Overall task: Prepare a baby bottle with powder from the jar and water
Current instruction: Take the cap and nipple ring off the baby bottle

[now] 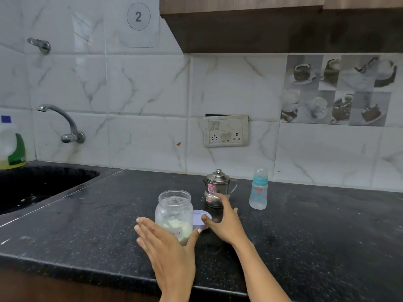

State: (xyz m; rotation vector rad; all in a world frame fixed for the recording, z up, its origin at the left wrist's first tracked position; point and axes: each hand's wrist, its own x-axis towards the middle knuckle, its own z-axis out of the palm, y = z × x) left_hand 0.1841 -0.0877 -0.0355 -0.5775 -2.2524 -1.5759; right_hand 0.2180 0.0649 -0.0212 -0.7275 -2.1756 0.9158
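Nearest, left hand (168, 249) loose-fingered against the open jar (174, 214) of powder on the counter (305, 247), right hand (224, 221) spread beside the lid (201, 219), gripping nothing. Farther back, steel jug (217, 188) and capped baby bottle (258, 189). Jar opening apparently done; next likely uncapping the bottle.
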